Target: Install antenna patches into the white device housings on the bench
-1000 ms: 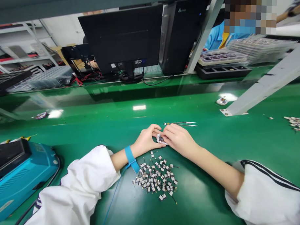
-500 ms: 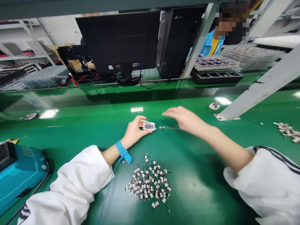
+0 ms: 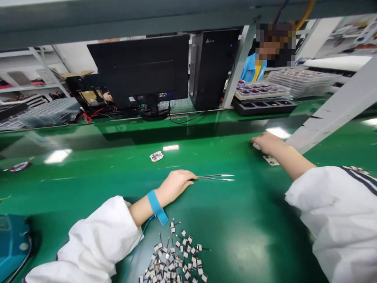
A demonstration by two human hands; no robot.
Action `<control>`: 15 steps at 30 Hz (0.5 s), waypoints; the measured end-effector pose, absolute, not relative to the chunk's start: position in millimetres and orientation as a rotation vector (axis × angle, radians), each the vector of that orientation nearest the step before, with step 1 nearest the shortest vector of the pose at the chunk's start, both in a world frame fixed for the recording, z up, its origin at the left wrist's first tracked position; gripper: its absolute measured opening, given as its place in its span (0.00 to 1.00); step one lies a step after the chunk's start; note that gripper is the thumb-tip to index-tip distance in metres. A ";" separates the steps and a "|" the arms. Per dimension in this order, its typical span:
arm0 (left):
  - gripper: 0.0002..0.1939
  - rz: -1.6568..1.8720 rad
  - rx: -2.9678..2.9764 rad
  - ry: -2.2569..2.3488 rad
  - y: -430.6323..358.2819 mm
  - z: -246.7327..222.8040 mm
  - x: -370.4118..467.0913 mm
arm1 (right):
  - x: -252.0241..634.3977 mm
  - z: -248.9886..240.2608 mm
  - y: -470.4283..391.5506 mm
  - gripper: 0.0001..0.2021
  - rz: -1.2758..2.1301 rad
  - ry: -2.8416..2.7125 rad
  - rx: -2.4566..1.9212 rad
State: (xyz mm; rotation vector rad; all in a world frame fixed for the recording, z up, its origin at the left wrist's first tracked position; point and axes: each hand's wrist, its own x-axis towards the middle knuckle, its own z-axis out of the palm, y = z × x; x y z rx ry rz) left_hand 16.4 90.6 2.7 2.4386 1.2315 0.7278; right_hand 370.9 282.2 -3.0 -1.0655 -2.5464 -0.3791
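My left hand [image 3: 178, 183], a blue strap round its wrist, has its fingers closed at the rear end of a pair of tweezers [image 3: 216, 177]. The tweezers point right, their two tips apart. Farther out to the right, my right hand [image 3: 269, 143] reaches to a small white-cased part [image 3: 256, 146] beside the post's foot, fingers closed on it and mostly covering it. A similar white-framed part with a dark pattern [image 3: 156, 156] lies on the green mat, beyond my left hand. Nearer to me is a heap of small whitish pieces with dark leads [image 3: 172, 264].
A slanted white post [image 3: 328, 105] rises from the bench at right. Behind stand a monitor [image 3: 138, 73], a black computer tower [image 3: 213, 70] and stacked trays [image 3: 264, 92]. A teal machine [image 3: 5, 246] sits at lower left. A person in blue [image 3: 249, 68] is beyond.
My left hand has let go of the white-framed part and closed on the tweezers' rear end. My right hand has moved away rightward to the other white part. The view has tilted up.
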 end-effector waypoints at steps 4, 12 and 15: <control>0.07 0.713 2.424 1.259 95.2 -1.0 20.0 | 367.4 13.6 281.2 0.17 -0.308 -2.580 -1.143; 0.07 0.941 2.225 1.304 67.7 19.7 5.2 | 271.5 52.6 160.3 0.18 0.016 -2.708 -0.984; 0.07 0.996 2.187 1.284 47.8 25.9 4.4 | 230.6 39.6 101.6 0.18 0.367 -2.806 -0.792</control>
